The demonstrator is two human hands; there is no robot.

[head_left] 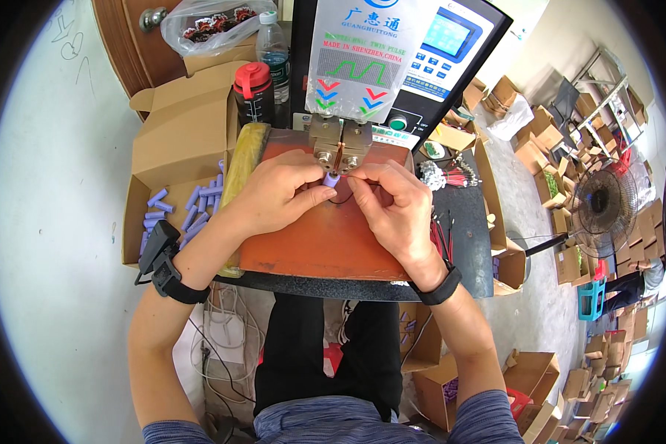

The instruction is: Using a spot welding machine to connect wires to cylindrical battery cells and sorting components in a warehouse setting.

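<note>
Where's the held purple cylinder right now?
Head view, just above centre: the purple cylinder is pinched in the left hand, just below the machine's metal head, with the right hand close on its right.

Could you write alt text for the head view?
A person's left hand holds a small purple cylinder at a bench machine's metal head, over an orange work surface. The right hand is close beside it, near a thin dark wire; its grip is unclear. Leftward, an open cardboard box holds more purple cylinders; rightward stands a fan.
</note>
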